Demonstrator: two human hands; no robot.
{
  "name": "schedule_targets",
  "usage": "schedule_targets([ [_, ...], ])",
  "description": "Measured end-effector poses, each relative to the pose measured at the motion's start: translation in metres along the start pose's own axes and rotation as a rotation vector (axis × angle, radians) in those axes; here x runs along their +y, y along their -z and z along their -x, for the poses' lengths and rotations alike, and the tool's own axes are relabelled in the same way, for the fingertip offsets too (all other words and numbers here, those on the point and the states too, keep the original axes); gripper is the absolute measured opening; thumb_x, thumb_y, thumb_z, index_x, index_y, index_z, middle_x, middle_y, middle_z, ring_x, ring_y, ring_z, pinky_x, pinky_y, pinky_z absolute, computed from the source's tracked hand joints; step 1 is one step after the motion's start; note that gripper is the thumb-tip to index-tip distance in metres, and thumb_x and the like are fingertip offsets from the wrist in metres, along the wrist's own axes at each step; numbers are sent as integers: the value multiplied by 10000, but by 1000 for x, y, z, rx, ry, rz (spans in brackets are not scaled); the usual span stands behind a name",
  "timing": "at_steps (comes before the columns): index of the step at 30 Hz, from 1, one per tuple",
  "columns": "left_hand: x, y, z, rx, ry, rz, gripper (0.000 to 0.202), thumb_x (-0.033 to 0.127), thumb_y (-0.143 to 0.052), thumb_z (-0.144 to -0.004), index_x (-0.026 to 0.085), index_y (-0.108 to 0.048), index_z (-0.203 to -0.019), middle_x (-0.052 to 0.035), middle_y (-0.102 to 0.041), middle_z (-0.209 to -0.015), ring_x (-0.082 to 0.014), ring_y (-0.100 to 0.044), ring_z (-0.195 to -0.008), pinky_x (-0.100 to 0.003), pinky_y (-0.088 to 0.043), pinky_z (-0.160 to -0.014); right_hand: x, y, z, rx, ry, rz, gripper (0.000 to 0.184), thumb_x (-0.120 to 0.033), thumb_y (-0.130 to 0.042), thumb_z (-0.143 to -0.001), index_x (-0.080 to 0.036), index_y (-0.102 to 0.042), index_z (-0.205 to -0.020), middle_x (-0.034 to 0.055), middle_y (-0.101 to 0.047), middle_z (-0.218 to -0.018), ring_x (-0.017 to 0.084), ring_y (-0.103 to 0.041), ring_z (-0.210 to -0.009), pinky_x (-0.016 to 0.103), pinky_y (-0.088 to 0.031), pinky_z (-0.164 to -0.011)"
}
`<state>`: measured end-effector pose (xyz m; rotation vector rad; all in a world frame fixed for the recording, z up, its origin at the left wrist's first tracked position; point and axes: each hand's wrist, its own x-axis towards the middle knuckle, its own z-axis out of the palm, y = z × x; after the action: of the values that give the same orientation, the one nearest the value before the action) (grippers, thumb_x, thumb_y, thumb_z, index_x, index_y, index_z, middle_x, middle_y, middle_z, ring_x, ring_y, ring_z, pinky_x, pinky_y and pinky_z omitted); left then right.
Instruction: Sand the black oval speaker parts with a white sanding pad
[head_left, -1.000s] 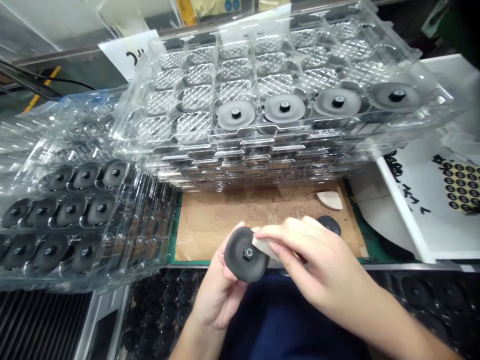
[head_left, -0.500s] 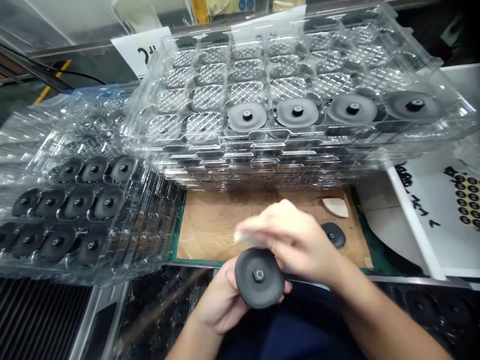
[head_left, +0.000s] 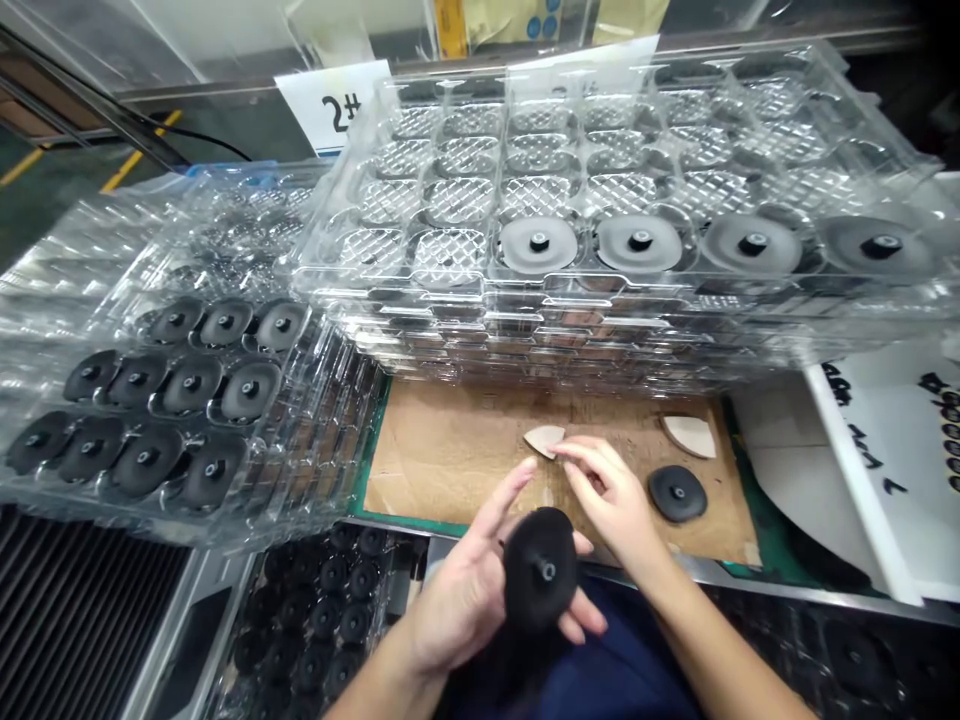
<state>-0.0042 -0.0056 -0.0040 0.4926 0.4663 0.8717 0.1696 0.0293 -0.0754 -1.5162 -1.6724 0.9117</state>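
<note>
The left hand (head_left: 469, 605) has its fingers curled round a black disc (head_left: 536, 590), with the thumb sticking up off it. The disc is tipped and held up in front of the near edge of the brown cardboard (head_left: 442, 440). The right hand (head_left: 622, 515) is loose, thumb and fingers apart. One fingertip looks to be touching a small white pad (head_left: 540, 438), which lies near the cardboard's far edge.

Four discs (head_left: 619, 245) already sit in the front row of the top clear tray (head_left: 461, 205), from its near right corner toward the middle. The two pockets by the near left corner show just criss-cross plastic, and so do the rows behind.

Two discs are out of any pocket: the one in the left hand and a spare disc (head_left: 671, 505) flat near the cardboard's right edge. A bigger pad (head_left: 691, 436) lies by its far right corner. More discs fill pockets on the left pile of trays (head_left: 311, 440). I cannot tell if the held disc is finished
</note>
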Motion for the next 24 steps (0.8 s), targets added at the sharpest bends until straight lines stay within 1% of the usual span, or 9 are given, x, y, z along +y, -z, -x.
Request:
schedule_targets([
  [3, -2, 6, -2, 79, -236, -680, 897, 309, -696, -759, 429, -118, -1435, -50, -583, -1232, -211, -594, -1100, -380, -448, -966, -10, 8, 19, -10, 36, -4, 226, -178, -463, -887, -214, -648, -1013, 54, -664, -930, 174, -640, -834, 272, -526, -676],
  [5, -4, 11, -3, 96, -376, -1054, 1022, 209, -705, -741, 373, 11, -1451, -87, -550, -1248, -223, -532, -1167, -424, -394, -1022, -14, 14, 32, 8, 52, 13, 269, -144, -475, -884, -216, -600, -1112, 48, -669, -908, 159, -635, -774, 260, -518, -655],
  [8, -4, 15, -4, 74, -506, -1286, 1069, 172, -710, -730, 310, 64, -1454, -123, -536, -1239, -213, -541, -1137, -398, -429, -987, -18, 26, 45, 10, 115, 29, 377, -115, -492, -877, -252, -532, -1226, 40, -661, -955, 147, -616, -771, 268, -505, -706],
  [12, 0, 15, -3, 91, -445, -1287, 1035, 230, -714, -738, 325, 25, -1457, -105, -548, -1248, -206, -540, -1134, -375, -427, -979, -28, 45, 42, -122, 338, 77, 383, -164, -505, -904, -272, -529, -1271, 49, -665, -1015, 156, -593, -829, 289, -468, -738],
  [14, 2, 14, -4, 106, -316, -1248, 905, 289, -729, -723, 344, -180, -1441, -79, -559, -1272, -219, -522, -1153, -375, -399, -996, -33, 48, 34, -167, 398, 70, 305, -305, -520, -919, -242, -589, -1210, 53, -688, -935, 157, -585, -762, 293, -442, -688],
  [16, 2, 13, -6, 193, -131, -1080, 613, 381, -704, -734, 304, -485, -1301, -60, -611, -1225, -230, -534, -1127, -362, -383, -994, -38, 43, 28, -147, 371, 14, 327, -447, -489, -915, -208, -672, -1041, 40, -683, -765, 148, -563, -647, 287, -416, -626],
  [18, -2, 15, -5, 316, 23, -842, 392, 495, -621, -768, 217, -678, -1038, -61, -695, -1001, -219, -605, -947, -340, -444, -889, -42, 31, 26, -101, 296, -37, 429, -461, -405, -944, -172, -683, -792, 27, -617, -608, 137, -525, -553, 272, -395, -561],
  [21, -13, 23, 10, 469, 87, -656, 526, 644, -516, -757, 146, -685, -746, -34, -648, -659, -166, -582, -636, -299, -485, -655, -47, 10, 28, -123, 185, -76, 505, -332, -314, -989, -162, -570, -587, 7, -539, -510, 116, -507, -475, 233, -384, -479],
  [24, -29, 41, 46, 628, 95, -639, 602, 709, -463, -740, 134, -638, -698, -34, -631, -639, -153, -565, -607, -289, -478, -604, -54, 3, 28, -192, 68, -122, 374, -270, -347, -985, -166, -607, -738, -32, -522, -473, 104, -518, -428, 200, -392, -434],
])
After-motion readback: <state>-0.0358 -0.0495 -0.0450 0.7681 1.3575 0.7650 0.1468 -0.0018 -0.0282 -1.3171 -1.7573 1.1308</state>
